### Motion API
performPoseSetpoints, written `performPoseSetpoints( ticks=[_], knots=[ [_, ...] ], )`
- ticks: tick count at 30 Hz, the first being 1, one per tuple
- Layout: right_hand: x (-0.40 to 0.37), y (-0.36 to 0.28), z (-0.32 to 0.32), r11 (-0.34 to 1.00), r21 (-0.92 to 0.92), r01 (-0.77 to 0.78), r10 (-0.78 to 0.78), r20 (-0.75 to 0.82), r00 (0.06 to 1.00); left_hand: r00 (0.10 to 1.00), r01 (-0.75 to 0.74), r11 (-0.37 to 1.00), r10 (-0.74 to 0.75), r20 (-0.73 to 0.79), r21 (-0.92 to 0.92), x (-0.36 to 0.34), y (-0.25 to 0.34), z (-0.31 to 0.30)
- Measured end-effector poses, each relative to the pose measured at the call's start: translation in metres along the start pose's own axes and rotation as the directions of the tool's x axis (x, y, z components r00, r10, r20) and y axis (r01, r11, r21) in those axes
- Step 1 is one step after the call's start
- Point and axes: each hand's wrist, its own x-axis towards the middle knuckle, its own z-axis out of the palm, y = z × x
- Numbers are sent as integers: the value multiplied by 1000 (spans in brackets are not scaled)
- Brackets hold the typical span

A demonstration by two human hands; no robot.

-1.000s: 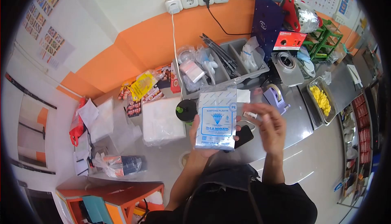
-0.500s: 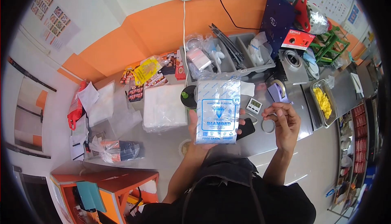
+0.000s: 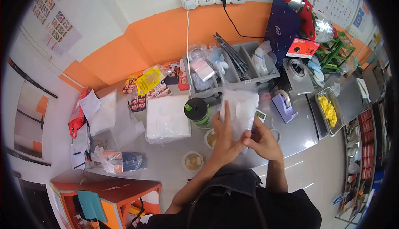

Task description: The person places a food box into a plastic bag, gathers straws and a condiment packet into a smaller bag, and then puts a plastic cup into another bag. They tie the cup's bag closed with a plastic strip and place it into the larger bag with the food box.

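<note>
A pack of clear plastic bags (image 3: 243,100) is held up over the steel counter, its plain whitish side towards me. My left hand (image 3: 225,141) grips its lower left part, the index finger lying along its face. My right hand (image 3: 265,142) is closed at the lower right edge, thumb and fingertips pinching there. Just left of the pack stands a green tumbler with a black lid (image 3: 197,111). Two round tubs sit below it: one tub (image 3: 193,161) shows fully, and the other tub (image 3: 210,138) is partly behind my left hand. The pack partly covers a small digital timer (image 3: 260,115).
A stack of white sheets in plastic (image 3: 168,118) lies left. Behind is a grey divided bin (image 3: 259,77) with straws and bags. On the right are a purple tape dispenser (image 3: 285,107) and a metal tray (image 3: 340,125) of yellow food. The counter's front edge runs close to me.
The pack has been turned from its blue printed face to its plain side. My right hand has moved left onto it, and the tubs now show more.
</note>
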Motion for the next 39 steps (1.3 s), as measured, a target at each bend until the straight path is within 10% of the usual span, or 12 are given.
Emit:
performPoseSetpoints(
  ticks=[2, 6, 12, 15, 21, 24, 27, 30, 33, 37, 39],
  knots=[
    [13, 25, -7, 974, -224, -21, 18, -13, 1000, 990, 130, 982, -122, 67, -136, 3, -16, -1],
    [65, 36, -23, 994, -65, -90, 75, -203, 976, 990, 130, 840, -85, 108, -527, -5, -39, -25],
    [223, 124, -97, 944, -330, -19, -98, -334, 937, 954, 260, 807, -130, 270, -531, -47, 9, -95],
    [299, 189, -122, 268, -959, -93, -42, -108, 993, 963, 256, 786, -155, 222, -563, -72, 1, -116],
    [396, 165, -82, 312, -837, 449, -573, 212, 792, 945, 215, 885, -295, -141, -412, -91, 13, -127],
    [415, 135, -67, 218, -864, 455, -386, 352, 853, 902, 247, 881, -361, -236, -403, -91, 15, -127],
    [440, 132, -81, 192, -946, 260, 197, 296, 934, 893, 217, 900, -339, -295, -378, -98, 15, -130],
    [438, 132, -110, 354, -832, 428, -84, 427, 900, 911, 151, 915, -276, -308, -373, -107, 10, -142],
    [413, 117, -120, 236, -738, 632, -525, 451, 722, 861, 202, 911, -340, -378, -360, -106, 3, -138],
    [338, 16, -90, 459, -694, 555, -553, 265, 790, 862, 294, 810, -454, -224, -508, -86, -15, -120],
    [298, -25, -80, 465, -663, 587, -590, 262, 764, 905, 334, 545, -412, 102, -769, -60, -24, -98]
  ],
)
